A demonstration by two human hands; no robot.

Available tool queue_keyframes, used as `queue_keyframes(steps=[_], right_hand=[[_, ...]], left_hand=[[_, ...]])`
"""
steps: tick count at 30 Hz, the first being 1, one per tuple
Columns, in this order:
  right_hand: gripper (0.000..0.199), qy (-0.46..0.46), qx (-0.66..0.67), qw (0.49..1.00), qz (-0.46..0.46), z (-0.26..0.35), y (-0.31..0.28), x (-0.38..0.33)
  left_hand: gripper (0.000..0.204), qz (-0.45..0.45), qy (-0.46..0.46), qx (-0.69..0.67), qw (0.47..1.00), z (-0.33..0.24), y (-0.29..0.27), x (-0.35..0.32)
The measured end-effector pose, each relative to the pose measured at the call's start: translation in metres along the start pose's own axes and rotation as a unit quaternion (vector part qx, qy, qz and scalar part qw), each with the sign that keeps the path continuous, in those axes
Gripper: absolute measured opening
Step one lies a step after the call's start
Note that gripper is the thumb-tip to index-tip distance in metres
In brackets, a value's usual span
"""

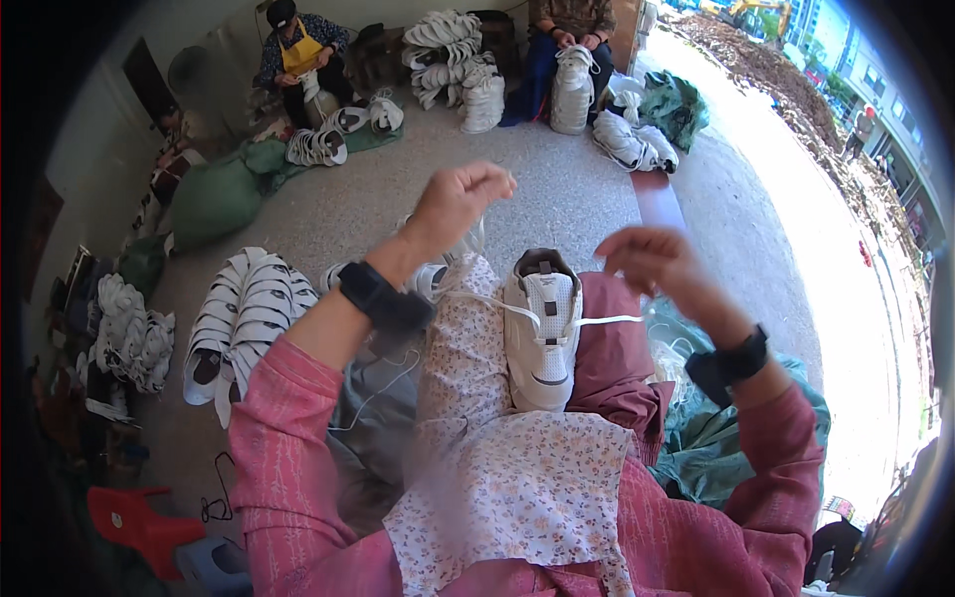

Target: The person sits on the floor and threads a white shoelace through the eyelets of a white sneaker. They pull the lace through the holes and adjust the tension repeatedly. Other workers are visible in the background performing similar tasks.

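Note:
A white lace-up sneaker (542,338) lies across my lap on a floral apron (517,478), toe toward me and heel away. White shoelaces (609,320) spread out from it to both sides. Raised beyond the shoe's left side, my left hand (460,206) has its fingertips pressed together. A pale strand of lace hangs by it, and a tiny light tip shows at the fingers. To the right of the shoe my right hand (657,264) hovers, fingers curled and blurred. The right lace runs to just below it; whether the fingers hold it is unclear.
Rows of nested white shoes (249,318) lie on the floor at my left, beside green sacks (224,199). Two co-workers (298,60) sit at the back handling shoes, near a stacked shoe pile (443,55). A red stool (139,522) stands lower left. Green sacking (711,438) lies by my right leg.

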State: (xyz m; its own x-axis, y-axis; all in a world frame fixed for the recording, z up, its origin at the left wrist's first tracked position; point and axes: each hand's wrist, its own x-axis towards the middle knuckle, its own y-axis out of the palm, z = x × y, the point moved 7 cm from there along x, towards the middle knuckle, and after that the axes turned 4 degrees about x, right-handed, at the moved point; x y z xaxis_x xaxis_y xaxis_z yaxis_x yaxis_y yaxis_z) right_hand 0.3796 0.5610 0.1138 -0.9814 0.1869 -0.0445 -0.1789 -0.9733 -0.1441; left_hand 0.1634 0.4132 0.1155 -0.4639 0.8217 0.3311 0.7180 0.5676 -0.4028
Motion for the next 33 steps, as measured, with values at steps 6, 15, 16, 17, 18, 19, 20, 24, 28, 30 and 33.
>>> queue_keyframes(steps=[6, 15, 16, 17, 18, 19, 20, 24, 28, 30, 33], right_hand=[[0.015, -0.169, -0.326, 0.93, 0.021, -0.095, 0.087, 0.002], [0.01, -0.15, -0.492, 0.856, 0.047, -0.107, 0.111, 0.018], [0.013, -0.148, -0.485, 0.861, 0.041, -0.106, 0.104, 0.015], [0.012, -0.144, -0.492, 0.858, 0.032, -0.108, 0.105, 0.013], [0.011, -0.14, -0.499, 0.855, 0.024, -0.109, 0.109, 0.012], [0.01, -0.136, -0.505, 0.852, 0.017, -0.11, 0.111, 0.013], [0.01, -0.125, -0.489, 0.863, 0.028, -0.112, 0.113, 0.015], [0.01, -0.188, -0.421, 0.88, 0.111, -0.121, 0.105, 0.026], [0.013, -0.219, -0.169, 0.939, 0.206, -0.116, 0.086, 0.032], [0.013, -0.12, -0.391, 0.904, 0.127, -0.106, 0.1, 0.032], [0.009, -0.092, -0.539, 0.835, 0.066, -0.092, 0.115, 0.02]], left_hand=[[0.022, 0.075, -0.05, 0.023, 0.996, 0.057, 0.075, -0.044], [0.011, 0.056, 0.067, 0.005, 0.996, 0.068, 0.111, -0.051], [0.012, 0.045, 0.103, 0.024, 0.993, 0.061, 0.115, -0.048], [0.013, 0.03, 0.133, 0.044, 0.99, 0.055, 0.115, -0.051], [0.012, 0.019, 0.132, 0.067, 0.989, 0.054, 0.115, -0.052], [0.011, 0.007, 0.131, 0.09, 0.987, 0.054, 0.114, -0.053], [0.01, -0.004, 0.128, 0.113, 0.985, 0.053, 0.114, -0.056], [0.009, -0.036, 0.194, 0.178, 0.964, 0.047, 0.124, -0.055], [0.009, -0.017, 0.153, 0.148, 0.977, 0.057, 0.132, -0.046], [0.01, 0.0, 0.098, 0.095, 0.991, 0.073, 0.126, -0.045], [0.011, 0.033, 0.016, -0.004, 0.999, 0.084, 0.119, -0.043]])
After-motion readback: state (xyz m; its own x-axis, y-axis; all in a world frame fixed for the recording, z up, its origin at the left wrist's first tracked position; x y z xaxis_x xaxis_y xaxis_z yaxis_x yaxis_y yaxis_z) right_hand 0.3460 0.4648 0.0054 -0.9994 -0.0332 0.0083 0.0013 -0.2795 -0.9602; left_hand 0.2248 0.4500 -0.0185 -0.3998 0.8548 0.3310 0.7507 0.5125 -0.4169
